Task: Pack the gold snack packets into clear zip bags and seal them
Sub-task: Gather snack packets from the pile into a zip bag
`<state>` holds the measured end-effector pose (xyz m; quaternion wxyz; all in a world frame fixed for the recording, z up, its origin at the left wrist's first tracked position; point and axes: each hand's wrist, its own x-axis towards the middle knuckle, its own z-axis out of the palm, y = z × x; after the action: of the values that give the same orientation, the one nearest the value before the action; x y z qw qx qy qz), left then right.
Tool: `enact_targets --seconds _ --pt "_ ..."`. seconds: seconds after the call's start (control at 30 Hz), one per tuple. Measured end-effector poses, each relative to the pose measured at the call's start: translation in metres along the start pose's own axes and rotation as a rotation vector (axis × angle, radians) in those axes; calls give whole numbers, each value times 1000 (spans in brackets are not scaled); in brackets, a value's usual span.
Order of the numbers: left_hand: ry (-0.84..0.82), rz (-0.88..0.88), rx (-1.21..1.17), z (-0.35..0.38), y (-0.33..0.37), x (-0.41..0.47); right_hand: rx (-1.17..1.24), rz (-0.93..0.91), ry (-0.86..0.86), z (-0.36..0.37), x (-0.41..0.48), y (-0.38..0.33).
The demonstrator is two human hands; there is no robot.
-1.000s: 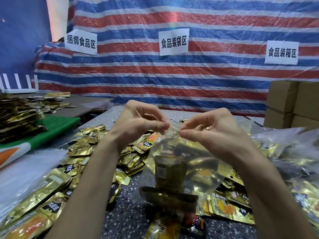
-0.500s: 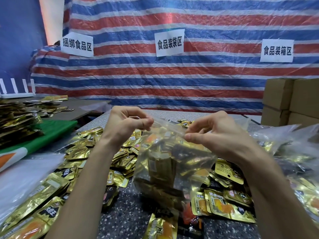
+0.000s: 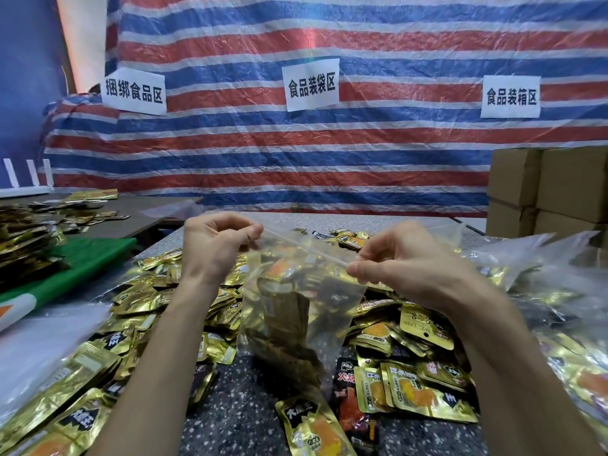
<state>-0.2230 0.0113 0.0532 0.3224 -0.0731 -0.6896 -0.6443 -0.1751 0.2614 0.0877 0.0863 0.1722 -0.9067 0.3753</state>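
A clear zip bag (image 3: pixel 296 311) holding several gold snack packets hangs above the speckled table (image 3: pixel 243 416). My left hand (image 3: pixel 214 248) pinches the left end of its zip strip between thumb and fingers. My right hand (image 3: pixel 404 264) pinches the right end, lower down, so the strip runs taut and slanted between them. Loose gold snack packets (image 3: pixel 411 386) lie scattered on the table under and around the bag.
Filled clear bags (image 3: pixel 559 291) pile up at the right. Cardboard boxes (image 3: pixel 552 189) stand at the back right. A green sheet (image 3: pixel 75 271) and a heap of packets (image 3: pixel 23 245) lie left, empty clear plastic (image 3: pixel 39 350) in front. A striped tarp (image 3: pixel 329 153) hangs behind.
My hands have moved apart along the zip strip, from nearly touching at the middle out to its two ends. The bag has spread wider between them.
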Motion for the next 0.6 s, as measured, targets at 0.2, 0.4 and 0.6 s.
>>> enact_targets --seconds 0.2,0.4,0.6 --pt "34 -31 -12 0 0 -2 20 -4 13 -3 -3 -1" --pt "30 -15 33 -2 0 3 44 -33 3 -6 -4 0" --pt "-77 -2 171 -13 -2 9 76 -50 -5 -6 -2 3"
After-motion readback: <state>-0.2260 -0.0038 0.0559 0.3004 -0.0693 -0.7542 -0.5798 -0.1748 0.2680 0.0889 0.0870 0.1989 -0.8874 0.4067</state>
